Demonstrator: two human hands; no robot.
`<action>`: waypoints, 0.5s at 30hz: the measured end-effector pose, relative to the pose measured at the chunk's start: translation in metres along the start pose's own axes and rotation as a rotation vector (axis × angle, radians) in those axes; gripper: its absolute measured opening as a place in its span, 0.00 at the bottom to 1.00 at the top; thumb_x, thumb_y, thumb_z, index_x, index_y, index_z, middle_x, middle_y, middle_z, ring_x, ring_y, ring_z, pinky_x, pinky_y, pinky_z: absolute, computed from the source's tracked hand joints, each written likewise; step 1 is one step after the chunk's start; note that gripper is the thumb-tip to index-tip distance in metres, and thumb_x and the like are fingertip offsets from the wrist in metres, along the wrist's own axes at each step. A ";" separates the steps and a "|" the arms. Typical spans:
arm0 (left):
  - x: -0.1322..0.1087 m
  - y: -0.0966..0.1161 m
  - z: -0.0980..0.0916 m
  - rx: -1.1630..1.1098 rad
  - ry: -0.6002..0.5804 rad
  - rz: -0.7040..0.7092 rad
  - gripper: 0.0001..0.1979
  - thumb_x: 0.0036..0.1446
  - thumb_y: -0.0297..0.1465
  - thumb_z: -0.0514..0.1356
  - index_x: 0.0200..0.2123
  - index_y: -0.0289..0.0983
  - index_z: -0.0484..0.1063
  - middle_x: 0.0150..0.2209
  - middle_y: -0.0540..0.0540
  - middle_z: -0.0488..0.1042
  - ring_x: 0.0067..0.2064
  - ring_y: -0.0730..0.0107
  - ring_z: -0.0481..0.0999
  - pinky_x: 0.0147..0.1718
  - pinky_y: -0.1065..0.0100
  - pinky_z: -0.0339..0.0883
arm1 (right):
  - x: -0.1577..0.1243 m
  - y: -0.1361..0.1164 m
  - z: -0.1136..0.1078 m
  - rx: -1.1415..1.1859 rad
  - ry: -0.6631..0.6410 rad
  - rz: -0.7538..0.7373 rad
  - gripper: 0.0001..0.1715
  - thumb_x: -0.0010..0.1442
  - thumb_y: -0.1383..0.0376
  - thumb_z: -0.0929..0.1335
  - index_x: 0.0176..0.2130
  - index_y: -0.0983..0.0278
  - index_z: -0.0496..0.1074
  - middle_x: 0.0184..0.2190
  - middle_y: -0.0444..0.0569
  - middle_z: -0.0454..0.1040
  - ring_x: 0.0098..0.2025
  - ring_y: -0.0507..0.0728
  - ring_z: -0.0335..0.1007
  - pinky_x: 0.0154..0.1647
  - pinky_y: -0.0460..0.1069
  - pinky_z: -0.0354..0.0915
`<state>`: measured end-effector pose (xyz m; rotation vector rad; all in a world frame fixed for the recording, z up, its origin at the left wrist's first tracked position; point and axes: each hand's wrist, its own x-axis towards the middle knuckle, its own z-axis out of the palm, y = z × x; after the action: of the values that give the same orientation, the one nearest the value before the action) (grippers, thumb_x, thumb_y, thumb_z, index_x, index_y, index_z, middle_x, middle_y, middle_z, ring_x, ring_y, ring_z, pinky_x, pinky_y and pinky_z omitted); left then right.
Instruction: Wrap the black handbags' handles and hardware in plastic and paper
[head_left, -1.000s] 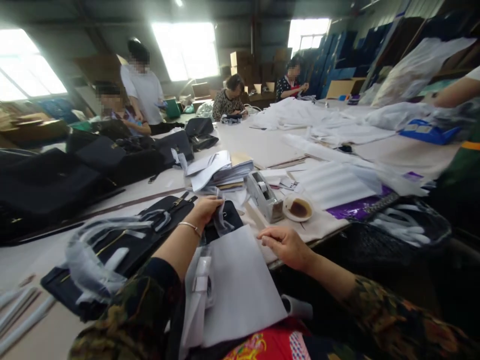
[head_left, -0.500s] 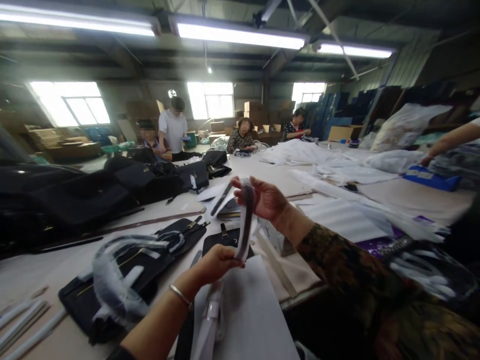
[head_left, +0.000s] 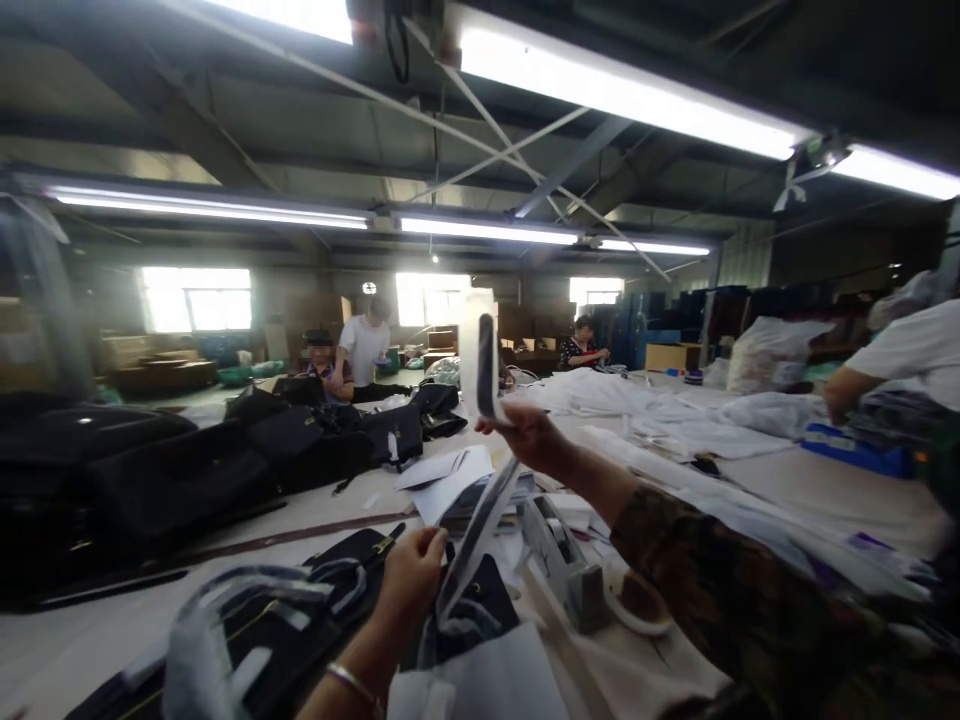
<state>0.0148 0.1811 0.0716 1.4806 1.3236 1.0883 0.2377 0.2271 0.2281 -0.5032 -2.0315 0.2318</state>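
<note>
My right hand (head_left: 529,437) is closed around a dark strap (head_left: 486,365) in pale wrapping. Its upper end stands up above the fingers, and a wrapped length slants down toward the lap side. My left hand (head_left: 414,578) is closed in a pinch beside that lower length; what lies between its fingers is hidden. Below are a black bag (head_left: 495,590) and a white sheet (head_left: 517,670). On the left a flat black bag (head_left: 300,640) carries plastic-wrapped handles (head_left: 196,625).
A tape dispenser (head_left: 564,570) and a tape roll (head_left: 637,600) stand by my right forearm. Black bags (head_left: 300,440) are heaped at the left, and white sheets (head_left: 600,395) at the back. Several people work around the table; one reaches to a blue box (head_left: 855,450) at the right.
My right hand has lifted the strap's upper end, which now stands upright. The left hand has shifted left from the strap's lower end. The view has tilted up, bringing the tape dispenser into sight.
</note>
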 end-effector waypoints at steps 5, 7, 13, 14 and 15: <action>-0.038 0.052 -0.011 -0.688 -0.526 -0.206 0.45 0.50 0.66 0.52 0.47 0.30 0.75 0.41 0.34 0.77 0.41 0.54 0.79 0.42 0.55 0.73 | -0.027 0.000 0.023 -0.511 -0.363 -0.344 0.21 0.71 0.64 0.58 0.55 0.58 0.75 0.52 0.50 0.77 0.58 0.58 0.67 0.60 0.57 0.55; -0.054 0.065 -0.012 -0.876 -0.663 -0.231 0.38 0.50 0.58 0.63 0.48 0.29 0.75 0.37 0.38 0.78 0.37 0.59 0.79 0.37 0.61 0.74 | -0.029 0.002 0.029 -0.573 -0.394 -0.341 0.21 0.72 0.63 0.58 0.56 0.56 0.74 0.54 0.48 0.76 0.61 0.58 0.63 0.62 0.57 0.51; -0.057 0.080 0.001 -0.812 -0.175 -0.174 0.09 0.61 0.33 0.64 0.39 0.32 0.75 0.30 0.42 0.79 0.33 0.63 0.81 0.31 0.67 0.75 | -0.037 -0.003 0.041 -0.654 -0.264 -0.004 0.28 0.65 0.69 0.63 0.64 0.60 0.66 0.67 0.57 0.60 0.67 0.68 0.52 0.64 0.64 0.49; -0.051 0.080 0.002 -0.843 -0.086 -0.153 0.07 0.62 0.32 0.62 0.39 0.33 0.75 0.32 0.42 0.80 0.35 0.63 0.81 0.33 0.66 0.76 | -0.043 -0.008 0.045 -0.586 -0.185 0.074 0.29 0.64 0.68 0.64 0.63 0.62 0.66 0.66 0.59 0.61 0.65 0.68 0.56 0.63 0.63 0.52; -0.045 0.081 0.001 -0.885 -0.010 -0.123 0.07 0.63 0.31 0.61 0.40 0.33 0.74 0.34 0.42 0.80 0.36 0.64 0.82 0.36 0.65 0.76 | -0.050 -0.013 0.049 -0.475 -0.122 0.157 0.26 0.64 0.66 0.64 0.61 0.64 0.68 0.62 0.60 0.66 0.61 0.67 0.61 0.60 0.61 0.57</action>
<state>0.0340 0.1299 0.1461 0.7294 0.7325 1.3342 0.2133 0.1959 0.1692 -0.9647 -2.1708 -0.1366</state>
